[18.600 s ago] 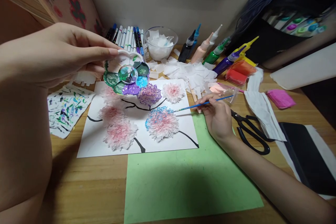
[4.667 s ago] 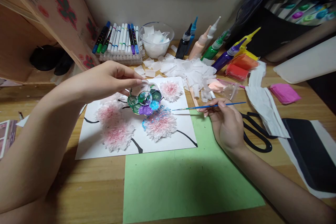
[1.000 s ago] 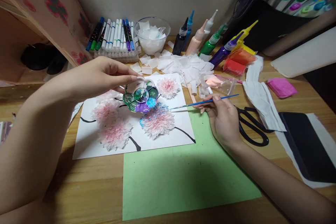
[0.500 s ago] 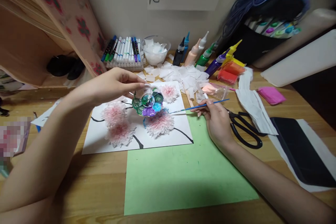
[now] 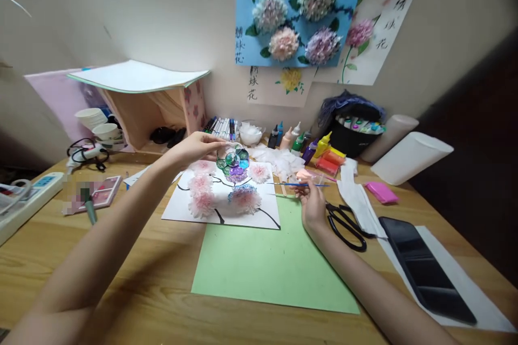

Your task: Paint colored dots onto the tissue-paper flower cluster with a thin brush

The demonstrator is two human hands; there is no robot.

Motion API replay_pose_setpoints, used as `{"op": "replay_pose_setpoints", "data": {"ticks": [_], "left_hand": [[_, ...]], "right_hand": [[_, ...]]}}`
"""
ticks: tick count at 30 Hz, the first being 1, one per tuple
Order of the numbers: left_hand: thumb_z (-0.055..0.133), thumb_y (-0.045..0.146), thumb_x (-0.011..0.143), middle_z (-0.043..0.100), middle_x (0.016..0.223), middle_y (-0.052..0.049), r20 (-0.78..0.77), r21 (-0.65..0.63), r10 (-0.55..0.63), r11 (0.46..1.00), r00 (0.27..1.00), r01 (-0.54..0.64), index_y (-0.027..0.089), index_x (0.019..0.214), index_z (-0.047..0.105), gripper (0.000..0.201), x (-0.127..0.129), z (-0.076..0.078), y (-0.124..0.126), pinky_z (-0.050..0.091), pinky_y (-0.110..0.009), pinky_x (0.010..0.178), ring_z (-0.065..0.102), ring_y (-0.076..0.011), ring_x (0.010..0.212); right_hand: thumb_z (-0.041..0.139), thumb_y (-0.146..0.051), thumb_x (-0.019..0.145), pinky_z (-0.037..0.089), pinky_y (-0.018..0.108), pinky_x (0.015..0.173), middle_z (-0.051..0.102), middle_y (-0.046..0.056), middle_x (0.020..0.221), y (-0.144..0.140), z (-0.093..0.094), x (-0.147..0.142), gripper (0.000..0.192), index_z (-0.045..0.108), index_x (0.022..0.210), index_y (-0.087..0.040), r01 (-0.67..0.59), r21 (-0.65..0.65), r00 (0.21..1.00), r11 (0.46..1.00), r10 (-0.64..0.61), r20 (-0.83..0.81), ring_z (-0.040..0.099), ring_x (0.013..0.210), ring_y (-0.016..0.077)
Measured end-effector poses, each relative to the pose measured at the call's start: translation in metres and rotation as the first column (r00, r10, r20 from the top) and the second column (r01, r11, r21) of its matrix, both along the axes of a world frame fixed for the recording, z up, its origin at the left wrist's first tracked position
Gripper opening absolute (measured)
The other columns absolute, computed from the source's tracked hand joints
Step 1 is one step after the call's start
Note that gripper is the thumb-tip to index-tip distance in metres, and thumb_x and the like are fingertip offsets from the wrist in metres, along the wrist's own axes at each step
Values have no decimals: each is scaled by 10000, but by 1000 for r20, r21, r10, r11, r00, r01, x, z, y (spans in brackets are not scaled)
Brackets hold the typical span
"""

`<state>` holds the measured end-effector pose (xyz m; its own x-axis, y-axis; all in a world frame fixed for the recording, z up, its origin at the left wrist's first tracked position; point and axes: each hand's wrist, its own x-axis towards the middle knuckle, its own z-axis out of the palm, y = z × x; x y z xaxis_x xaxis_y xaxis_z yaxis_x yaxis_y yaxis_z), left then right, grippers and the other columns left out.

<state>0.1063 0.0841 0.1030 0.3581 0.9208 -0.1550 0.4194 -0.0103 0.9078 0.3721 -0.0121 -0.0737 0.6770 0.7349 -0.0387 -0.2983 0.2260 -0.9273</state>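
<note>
Above the white sheet, the left hand pinches the rim of a paint palette, thumb and fingers clamped on its edge; the palette hangs clear of the paper, its wells showing green, blue and purple. Right hand, resting at the sheet's right margin on the table, grips a thin blue brush between closed fingers, the brush lying roughly level with its tip pointing left toward the sheet. Below the palette, the sheet bears tissue flowers in pink, one edged with blue, joined by black painted stems. Green paper lies just in front of the sheet, overlapping its near edge. Black scissors lie just right of the right hand, beside a strip of white paper; a dark phone lies further right. Behind the sheet: white tissue scraps, a row of markers, a bowl and squeeze bottles of paint. On the wall hangs a blue picture of paper flowers.
</note>
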Motion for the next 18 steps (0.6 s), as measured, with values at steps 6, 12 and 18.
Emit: {"op": "replay_pose_setpoints", "data": {"ticks": [6, 12, 18], "left_hand": [[678, 267, 895, 669, 841, -20, -63, -32, -10, 999, 998, 8, 126, 998, 694, 174, 6, -1, 13, 537, -259, 690, 619, -113, 700], [607, 324, 952, 596, 1220, -92, -158, -84, -99, 993, 983, 86, 155, 1224, 578, 321, 38, -13, 27, 547, -425, 852, 629, -234, 1023], [608, 332, 950, 589, 1240, -92, -205, -83, -23, 997, 979, 6, 160, 1228, 581, 328, 37, -20, 80, 543, -425, 860, 623, -244, 1039]], "right_hand": [[632, -512, 686, 405, 252, 492, 624, -29, 535, 5, -1, 4, 324, 579, 729, -195, 27, 55, 999, 998, -26, -21, 578, 510, 134], [629, -539, 681, 438, 252, 533, 639, -39, 603, -1, 5, 27, 355, 557, 748, -199, 138, 117, 990, 984, -136, -19, 595, 540, 120], [680, -518, 672, 444, 259, 536, 639, -25, 628, -12, 9, 25, 344, 590, 708, -188, 64, 130, 997, 989, -68, 27, 603, 552, 129]]}}
